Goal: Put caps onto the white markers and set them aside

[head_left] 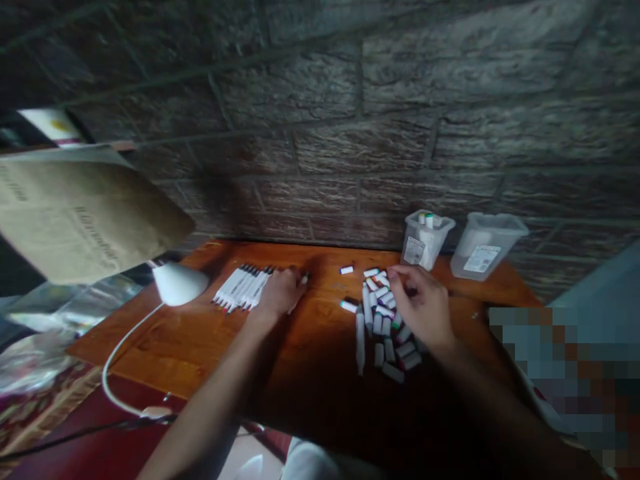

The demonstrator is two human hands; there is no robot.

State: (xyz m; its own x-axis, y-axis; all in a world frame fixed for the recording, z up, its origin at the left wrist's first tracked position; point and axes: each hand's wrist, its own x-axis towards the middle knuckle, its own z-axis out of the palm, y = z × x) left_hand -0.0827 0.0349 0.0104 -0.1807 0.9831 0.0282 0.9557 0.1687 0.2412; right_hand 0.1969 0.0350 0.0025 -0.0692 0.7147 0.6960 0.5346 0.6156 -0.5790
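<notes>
A dark wall (pixel 320 127) of rough blocks goes up at the back. In front of it is the brown wooden surface (pixel 310 353), shiny in parts and very dark near the person. On the left is a big brown paper shape (pixel 90 213) with dark letters on it. Toward the right side of the surface is a messy pile of short pen pieces (pixel 385 313), mostly white, with bits of color on some ends. Two see-through tubs stand behind it near the wall. The right tub (pixel 487 247) is bigger, and the left tub (pixel 427 241) has pens sticking up in it, with yellow and green ends.

The right hand (pixel 423 303) is over the right side of the pile, fingers curled; I can't tell if its grip has a piece in it. The left hand (pixel 283 291) is at the right end of the pen row, fingers bent down. A dark tip shows by its fingers, but I can't tell if its grip is holding a pen. The row of white pens (pixel 237 287) lies side by side, dark ends toward the wall. Left of it sits a white cone (pixel 180 283) with a white cord. Two long pens (pixel 361 340) lie at the pile's left edge. One small piece (pixel 347 270) lies alone near the pile.
</notes>
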